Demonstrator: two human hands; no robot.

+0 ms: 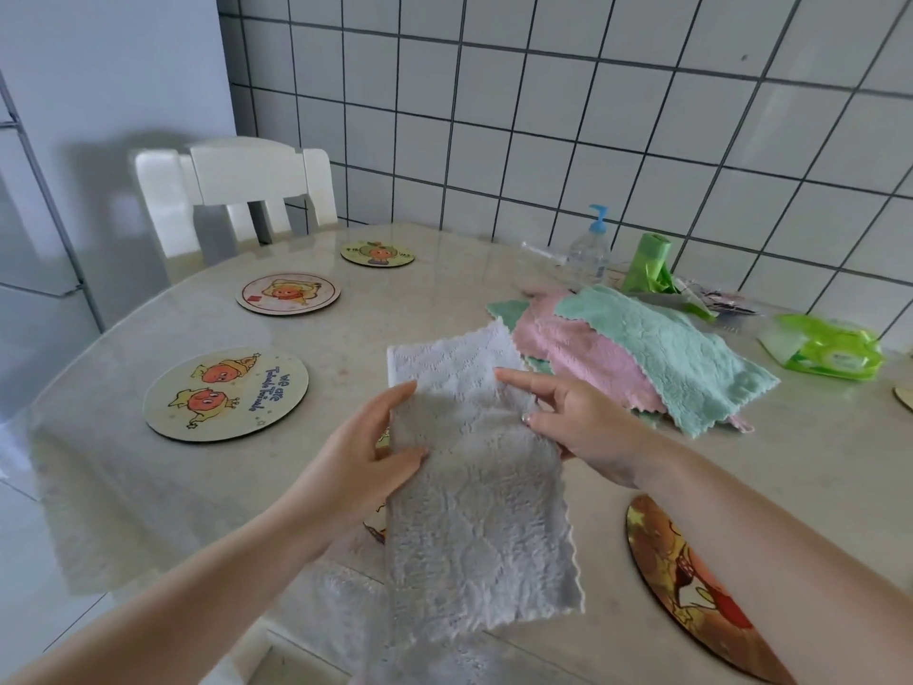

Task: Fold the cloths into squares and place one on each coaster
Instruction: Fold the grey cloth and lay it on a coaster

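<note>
Fingers of both my hands pinch the grey cloth point(474, 467) at its side edges: left hand point(365, 457) thumb on top, right hand point(583, 427) forefinger extended, near the table's point(148, 487) front edge.

The grey cloth point(469, 487) is fluffy microfibre-looking stuff, matt, with an embossed pattern and wavy pinked edges. The pink cloth point(583, 358) and green cloth point(662, 348) have the same nubbly texture. The table point(444, 269) looks like pale stone under a glossy clear film that picks up reflections. The coasters point(226, 393) are flat printed discs, smooth with a slight sheen. The wall tiles point(568, 116) are shiny glazed white, the pump bottle point(588, 254) is clear plastic, the wipes pack point(830, 346) crinkly glossy plastic, and the chair point(237, 185) glossy white.
</note>
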